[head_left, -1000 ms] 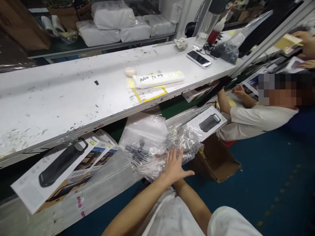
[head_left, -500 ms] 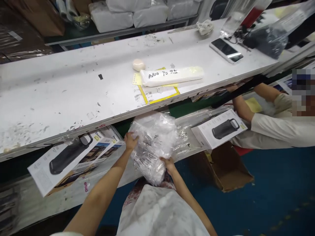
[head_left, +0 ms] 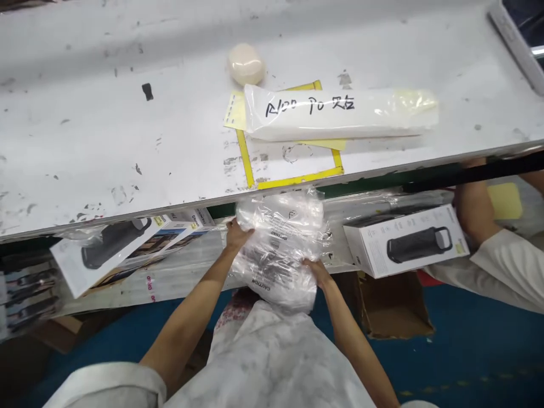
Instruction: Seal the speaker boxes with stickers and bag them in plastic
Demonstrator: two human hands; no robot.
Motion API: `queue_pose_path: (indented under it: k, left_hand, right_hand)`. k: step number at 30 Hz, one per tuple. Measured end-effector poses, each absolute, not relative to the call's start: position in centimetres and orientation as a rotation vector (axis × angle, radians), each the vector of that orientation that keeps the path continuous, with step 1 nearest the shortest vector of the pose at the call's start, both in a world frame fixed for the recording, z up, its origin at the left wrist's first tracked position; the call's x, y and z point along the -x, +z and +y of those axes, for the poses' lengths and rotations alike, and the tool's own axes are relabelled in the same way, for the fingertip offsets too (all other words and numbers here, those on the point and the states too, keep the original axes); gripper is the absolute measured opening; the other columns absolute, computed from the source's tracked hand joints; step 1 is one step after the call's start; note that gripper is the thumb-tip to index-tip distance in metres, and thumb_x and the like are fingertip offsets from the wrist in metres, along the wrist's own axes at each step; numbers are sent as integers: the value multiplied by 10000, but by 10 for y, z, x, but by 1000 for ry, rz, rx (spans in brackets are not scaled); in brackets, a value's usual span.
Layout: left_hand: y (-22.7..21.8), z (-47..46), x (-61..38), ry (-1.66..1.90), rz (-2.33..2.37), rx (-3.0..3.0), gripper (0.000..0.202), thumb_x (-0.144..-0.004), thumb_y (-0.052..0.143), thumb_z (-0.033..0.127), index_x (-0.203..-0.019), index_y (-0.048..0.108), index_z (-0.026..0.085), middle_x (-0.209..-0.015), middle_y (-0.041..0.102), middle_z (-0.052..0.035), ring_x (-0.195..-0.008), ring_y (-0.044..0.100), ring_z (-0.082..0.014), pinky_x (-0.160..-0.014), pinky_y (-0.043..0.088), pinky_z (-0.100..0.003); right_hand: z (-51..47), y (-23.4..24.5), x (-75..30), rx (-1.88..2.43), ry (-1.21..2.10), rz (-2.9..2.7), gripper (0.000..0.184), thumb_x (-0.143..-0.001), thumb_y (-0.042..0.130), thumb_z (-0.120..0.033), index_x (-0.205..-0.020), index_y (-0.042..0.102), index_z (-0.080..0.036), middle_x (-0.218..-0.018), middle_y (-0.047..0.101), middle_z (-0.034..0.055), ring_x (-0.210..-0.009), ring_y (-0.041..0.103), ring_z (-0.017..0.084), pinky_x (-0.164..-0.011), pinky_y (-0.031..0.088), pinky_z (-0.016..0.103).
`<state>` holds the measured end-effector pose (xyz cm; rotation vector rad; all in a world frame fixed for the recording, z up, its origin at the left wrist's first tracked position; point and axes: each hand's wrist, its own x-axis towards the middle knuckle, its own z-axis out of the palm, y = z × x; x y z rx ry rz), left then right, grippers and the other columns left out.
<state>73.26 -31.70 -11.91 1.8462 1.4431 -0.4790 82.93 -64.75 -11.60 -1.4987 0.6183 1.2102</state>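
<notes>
A stack of clear plastic bags (head_left: 278, 249), printed with a caution text, lies crumpled at the edge of the lower ledge in front of my body. My left hand (head_left: 238, 233) grips its left side, with the thumb on top and the fingers curled round. On the right side my right hand (head_left: 317, 272) pinches the plastic near the lower part. To the left, white product boxes (head_left: 127, 241) with a black speaker picture lean together. Another speaker box (head_left: 408, 241) rests on the ledge to the right, apart from my hand.
Above the ledge runs a white shelf (head_left: 85, 141) bearing a wrapped white packet (head_left: 374, 116) with handwriting, a round cream object (head_left: 246, 64) and a device (head_left: 521, 39). A co-worker's arm (head_left: 476, 209) is at the right. An open cardboard box (head_left: 395, 309) stands below.
The view has tilted down and come closer to the shelf. Both hands still hold the plastic bags, which now lie flatter, with more of the printed text showing.
</notes>
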Motion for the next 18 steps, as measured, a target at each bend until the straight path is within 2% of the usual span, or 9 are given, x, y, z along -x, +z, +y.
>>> queue_pose_path:
  k: [2, 4, 7, 9, 13, 16, 18]
  left_hand:
    - [-117, -331, -714, -443, 1454, -1698, 1141, -720, 891, 539, -1596, 277, 142, -1553, 480, -269, -1376, 552, -449, -1065, 495, -459]
    - [-115, -344, -694, -342, 1444, -1549, 1185, -684, 928, 533, -1607, 279, 170, -1512, 554, -237, -1349, 585, -427, -1041, 527, -444]
    - [-117, -359, -667, -72, 1393, -1170, 1167, -589, 1008, 442, -1553, 393, 208, -1476, 608, -208, -1293, 636, -392, -1001, 568, -419]
    - [-119, -365, -654, -4, 1341, -919, 1073, -546, 1032, 398, -1459, 509, 189, -1395, 669, -216, -1197, 692, -386, -946, 600, -432]
    - [-117, -370, -640, -6, 1289, -772, 915, -536, 1033, 351, -1335, 625, 167, -1254, 747, -197, -1089, 737, -375, -930, 600, -447]
    - [-110, -379, -635, 18, 1324, -777, 865, -538, 1028, 283, -1309, 647, 179, -1196, 772, -155, -1064, 744, -329, -923, 586, -389]
    - [-105, -390, -633, -13, 1272, -677, 769, -515, 1021, 245, -1202, 692, 142, -1079, 795, -138, -945, 760, -297, -844, 595, -356]
  right_hand:
    - [-647, -115, -857, 1523, 1280, 538, 439, -605, 867, -327, -1000, 789, -155, -1020, 808, 160, -1034, 735, 396, -928, 564, 509]
    - [-644, -112, -882, 1611, 1391, 446, 500, -621, 914, -379, -1065, 795, -181, -1253, 763, 172, -1289, 633, 421, -1099, 487, 525]
    - [-636, -105, -905, 1779, 1547, 403, 749, -547, 989, -432, -1194, 749, -144, -1468, 627, 219, -1467, 455, 479, -1221, 352, 594]
    - [-632, -98, -908, 1767, 1564, 384, 851, -502, 1010, -411, -1244, 715, -117, -1457, 633, 233, -1437, 494, 481, -1216, 365, 600]
    - [-631, -75, -890, 1647, 1515, 299, 699, -524, 1002, -332, -1148, 753, -142, -1284, 750, 180, -1303, 644, 396, -1146, 491, 464]
    - [-634, -45, -870, 1705, 1424, 349, 651, -497, 1018, -305, -1078, 767, -155, -1201, 778, 177, -1244, 678, 389, -1088, 538, 453]
    - [-638, -17, -860, 1699, 1372, 289, 657, -509, 1012, -334, -1092, 766, -157, -1190, 781, 160, -1202, 698, 376, -1052, 560, 456]
